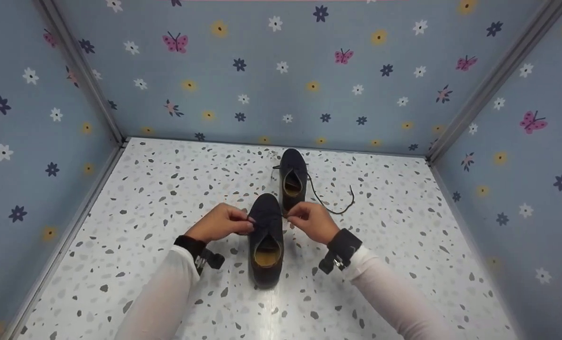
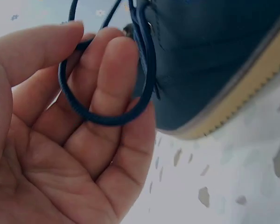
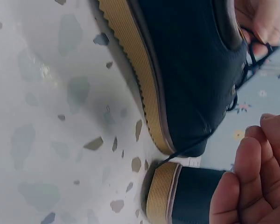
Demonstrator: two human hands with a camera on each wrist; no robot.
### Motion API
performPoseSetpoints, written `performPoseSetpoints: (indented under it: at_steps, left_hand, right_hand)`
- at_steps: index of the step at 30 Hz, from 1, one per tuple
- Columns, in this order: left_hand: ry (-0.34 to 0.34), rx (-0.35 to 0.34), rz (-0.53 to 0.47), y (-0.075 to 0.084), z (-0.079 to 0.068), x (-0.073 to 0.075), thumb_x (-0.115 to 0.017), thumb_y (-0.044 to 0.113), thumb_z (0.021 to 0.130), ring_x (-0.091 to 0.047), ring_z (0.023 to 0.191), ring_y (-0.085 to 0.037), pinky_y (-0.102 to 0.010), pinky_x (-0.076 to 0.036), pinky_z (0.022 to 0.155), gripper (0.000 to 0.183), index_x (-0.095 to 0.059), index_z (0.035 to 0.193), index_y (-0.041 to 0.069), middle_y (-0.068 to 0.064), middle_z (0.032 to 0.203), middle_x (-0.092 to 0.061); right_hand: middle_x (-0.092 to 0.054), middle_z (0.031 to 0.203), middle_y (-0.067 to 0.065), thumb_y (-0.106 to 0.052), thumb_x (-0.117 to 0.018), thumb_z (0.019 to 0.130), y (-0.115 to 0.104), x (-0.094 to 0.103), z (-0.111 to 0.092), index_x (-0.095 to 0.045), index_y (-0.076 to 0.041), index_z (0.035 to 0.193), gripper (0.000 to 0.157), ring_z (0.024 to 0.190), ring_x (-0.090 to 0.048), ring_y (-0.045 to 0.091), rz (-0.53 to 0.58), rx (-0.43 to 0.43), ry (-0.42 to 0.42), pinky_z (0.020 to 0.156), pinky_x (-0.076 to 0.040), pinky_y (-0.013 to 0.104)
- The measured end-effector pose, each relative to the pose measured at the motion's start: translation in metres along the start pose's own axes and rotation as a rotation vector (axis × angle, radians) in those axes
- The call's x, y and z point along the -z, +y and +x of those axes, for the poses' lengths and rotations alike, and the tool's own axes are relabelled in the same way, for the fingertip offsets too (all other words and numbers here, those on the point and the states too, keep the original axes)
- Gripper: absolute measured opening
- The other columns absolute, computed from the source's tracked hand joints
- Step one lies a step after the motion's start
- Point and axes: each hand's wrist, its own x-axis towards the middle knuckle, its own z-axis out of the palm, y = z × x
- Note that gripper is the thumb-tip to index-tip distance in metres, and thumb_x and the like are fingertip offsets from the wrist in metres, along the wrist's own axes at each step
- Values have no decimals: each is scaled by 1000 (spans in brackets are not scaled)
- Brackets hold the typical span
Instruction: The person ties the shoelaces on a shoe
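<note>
A dark navy lace-up shoe [image 1: 265, 212] with a ribbed tan sole stands on the floor between the hands, toe pointing away. On its left side, my left hand [image 1: 222, 222] pinches its shoelace between thumb and forefinger. A loop of this dark shoelace [image 2: 114, 120] curves in front of the other fingers in the left wrist view. To the right of the shoe, my right hand [image 1: 313, 221] has thumb and forefinger together on a short length of lace by the shoe's side. The right wrist view shows those fingers [image 3: 249, 154] curled, with the lace mostly hidden there.
A second matching shoe [image 1: 292, 163] stands farther ahead and slightly right, its loose lace [image 1: 340, 212] trailing over the speckled floor [image 1: 380, 236]. Blue panels [image 1: 281, 42] with flowers and butterflies enclose the floor at the back and both sides.
</note>
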Motion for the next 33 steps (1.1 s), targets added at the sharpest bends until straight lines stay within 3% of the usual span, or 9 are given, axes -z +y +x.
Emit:
performPoseSetpoints:
  at_steps: [7,11,18,24,28,33]
  left_hand:
    - [-56,-15,112,-8,-2,-1,-80,23,92,-70,86,-5,-20,-53,76,15,-84,104,13,-7,107,-82]
    - [-69,-25,150,-11,0,0,-80,23,92,-66,84,-4,-19,-50,72,15,-84,104,15,-6,107,-82]
    - [-77,-18,169,-11,3,-1,-80,24,92,-62,78,-5,-19,-45,64,15,-84,104,17,-5,103,-82]
    - [-102,-3,168,-8,4,1,-79,22,92,-64,78,-12,-20,-46,62,13,-84,102,15,-4,100,-82]
    - [-118,-1,171,-4,7,1,-78,21,92,-61,73,-11,-20,-44,60,13,-84,100,12,-1,95,-81]
    - [-117,19,181,-1,10,1,-79,23,91,-56,66,-6,-21,-39,57,12,-84,95,13,5,85,-78]
  right_hand:
    - [-78,90,5,-15,-77,95,-3,8,16,-78,-11,94,5,74,-65,4,14,-75,-28,71,-55,24]
    - [-77,85,3,-17,-78,94,-14,5,29,-79,-10,93,6,71,-65,3,8,-73,-55,71,-55,23]
    - [-63,69,-9,-28,-78,95,-32,-9,42,-78,-12,83,21,60,-54,5,-174,-38,-206,58,-43,21]
    - [-59,65,-10,-39,-80,92,-36,-20,45,-69,-14,73,34,60,-53,7,-274,-54,-278,58,-43,20]
    - [-61,72,-8,-36,-81,91,-39,-23,45,-68,-14,79,28,65,-55,7,-304,-55,-311,63,-45,21]
    - [-71,77,0,-22,-77,93,-41,-23,42,-75,-10,85,14,69,-58,9,-330,4,-323,66,-49,24]
